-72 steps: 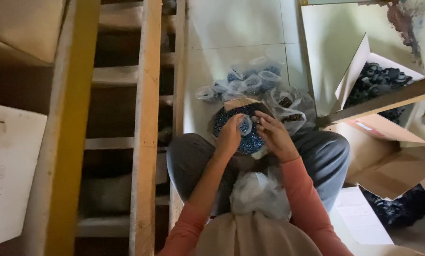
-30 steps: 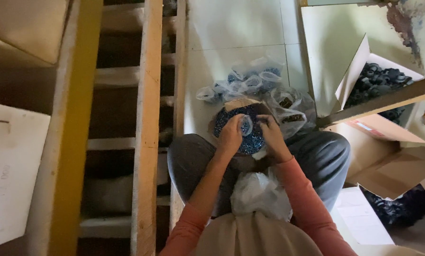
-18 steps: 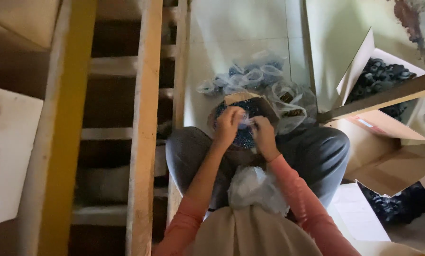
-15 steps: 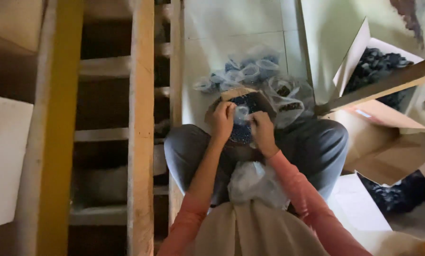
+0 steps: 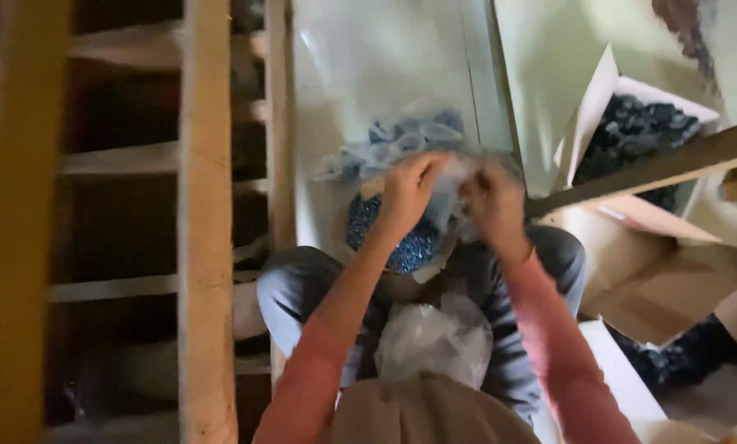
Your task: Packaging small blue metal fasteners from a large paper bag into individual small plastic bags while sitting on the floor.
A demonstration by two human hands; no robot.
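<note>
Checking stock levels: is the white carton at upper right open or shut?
Open. The white carton has its flap raised, and a heap of dark round parts shows inside.

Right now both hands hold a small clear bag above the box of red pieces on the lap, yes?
Not quite: the head view shows the pieces in the box are blue, not red. The left hand and right hand do hold the small clear bag above it.

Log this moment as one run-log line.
left hand: pinching small clear bag | right hand: pinching same bag | below: box of blue pieces | beyond: filled bags on floor | image blurred
</note>
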